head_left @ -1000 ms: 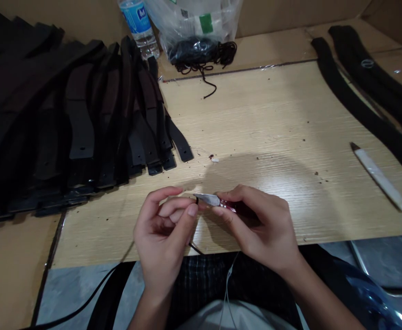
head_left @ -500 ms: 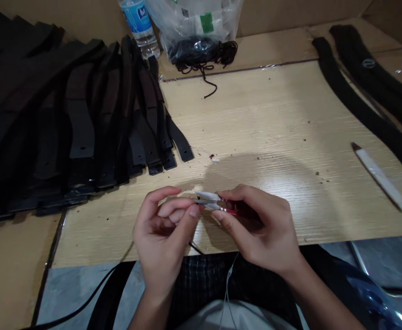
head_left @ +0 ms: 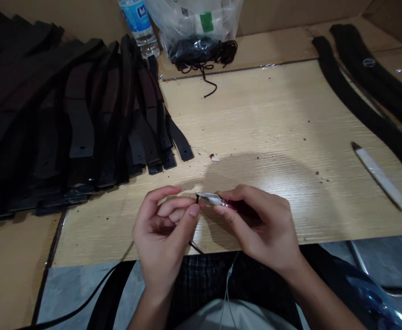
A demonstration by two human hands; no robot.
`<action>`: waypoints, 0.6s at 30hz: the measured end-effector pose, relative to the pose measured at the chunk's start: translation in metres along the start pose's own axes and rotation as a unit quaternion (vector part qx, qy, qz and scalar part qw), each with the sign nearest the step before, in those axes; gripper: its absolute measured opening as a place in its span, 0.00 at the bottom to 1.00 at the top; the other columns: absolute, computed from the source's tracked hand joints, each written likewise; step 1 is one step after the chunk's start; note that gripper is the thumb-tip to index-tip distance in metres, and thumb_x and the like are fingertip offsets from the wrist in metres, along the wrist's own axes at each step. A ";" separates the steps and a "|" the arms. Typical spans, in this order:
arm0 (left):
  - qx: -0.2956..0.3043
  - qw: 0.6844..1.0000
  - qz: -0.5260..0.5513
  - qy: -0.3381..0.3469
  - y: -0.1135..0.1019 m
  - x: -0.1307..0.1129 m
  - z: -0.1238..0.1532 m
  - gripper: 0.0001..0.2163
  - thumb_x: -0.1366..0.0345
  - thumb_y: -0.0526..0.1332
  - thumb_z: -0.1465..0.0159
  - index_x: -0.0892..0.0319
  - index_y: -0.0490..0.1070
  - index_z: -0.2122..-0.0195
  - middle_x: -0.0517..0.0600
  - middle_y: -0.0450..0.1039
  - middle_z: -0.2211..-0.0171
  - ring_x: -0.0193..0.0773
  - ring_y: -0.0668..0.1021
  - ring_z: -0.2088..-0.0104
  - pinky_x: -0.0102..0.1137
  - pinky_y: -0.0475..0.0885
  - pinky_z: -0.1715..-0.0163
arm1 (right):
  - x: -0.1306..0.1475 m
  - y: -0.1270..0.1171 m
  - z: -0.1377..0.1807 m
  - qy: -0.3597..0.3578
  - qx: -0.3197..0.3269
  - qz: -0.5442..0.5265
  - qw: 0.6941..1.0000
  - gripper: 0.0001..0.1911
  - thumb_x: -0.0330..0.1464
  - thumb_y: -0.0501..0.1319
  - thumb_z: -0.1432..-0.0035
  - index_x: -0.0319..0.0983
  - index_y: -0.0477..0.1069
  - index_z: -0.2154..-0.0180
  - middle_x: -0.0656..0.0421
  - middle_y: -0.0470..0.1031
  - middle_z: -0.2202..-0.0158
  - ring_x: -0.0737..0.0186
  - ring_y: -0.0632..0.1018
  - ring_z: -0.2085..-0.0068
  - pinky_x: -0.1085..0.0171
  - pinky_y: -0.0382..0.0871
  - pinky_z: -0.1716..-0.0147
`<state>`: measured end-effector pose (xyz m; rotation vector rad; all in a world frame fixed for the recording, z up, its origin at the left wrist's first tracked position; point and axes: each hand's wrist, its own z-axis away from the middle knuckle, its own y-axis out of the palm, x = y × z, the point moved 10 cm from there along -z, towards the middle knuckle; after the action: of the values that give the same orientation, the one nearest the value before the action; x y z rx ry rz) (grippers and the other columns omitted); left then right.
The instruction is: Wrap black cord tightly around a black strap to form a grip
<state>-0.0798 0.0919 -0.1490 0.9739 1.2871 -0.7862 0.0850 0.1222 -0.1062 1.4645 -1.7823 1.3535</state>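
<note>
Between thumb and index finger, my left hand (head_left: 166, 224) pinches a thin black cord (head_left: 197, 198) whose short end sticks up past the fingertips. More of the cord shows below the hand, running toward the table's front edge. My right hand (head_left: 263, 224) is closed around small thread snips (head_left: 210, 198) with silvery blades and dark red handles, partly hidden in the palm. The blades are together and point left, their tips right at the cord's upper end.
A big pile of black straps (head_left: 80, 114) covers the left side. At the back stand a water bottle (head_left: 139, 25) and a plastic bag (head_left: 201, 23), with bundled black cord (head_left: 201, 52) by it. Black strips (head_left: 366, 101) and a white-wrapped pointed tool (head_left: 383, 178) lie right.
The snips' blades have closed at the cord's end; they were spread apart before. The cord's short upright end now shows above my left fingertips. Both hands have stayed in place.
</note>
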 end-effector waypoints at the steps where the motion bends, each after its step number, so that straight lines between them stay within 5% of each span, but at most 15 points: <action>1: -0.001 1.000 -0.001 0.000 0.000 0.000 0.000 0.13 0.74 0.68 0.44 0.55 0.72 0.59 0.44 0.80 0.71 0.24 0.75 0.82 0.13 0.63 0.87 | 0.000 -0.001 0.000 -0.001 -0.004 0.000 1.000 0.02 0.25 0.65 0.44 0.34 0.72 0.67 0.62 0.76 0.72 0.73 0.74 0.74 0.74 0.67 0.74; 18: -0.008 1.000 0.001 -0.002 0.001 0.000 -0.002 0.13 0.73 0.69 0.45 0.55 0.73 0.60 0.43 0.79 0.73 0.25 0.76 0.81 0.15 0.67 0.84 | -0.001 0.000 0.001 0.008 0.002 -0.019 1.000 0.06 0.27 0.66 0.45 0.34 0.72 0.63 0.61 0.76 0.71 0.72 0.75 0.73 0.73 0.68 0.75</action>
<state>-0.0792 0.0943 -0.1493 0.9599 1.2871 -0.7736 0.0855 0.1221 -0.1073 1.4770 -1.7343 1.3469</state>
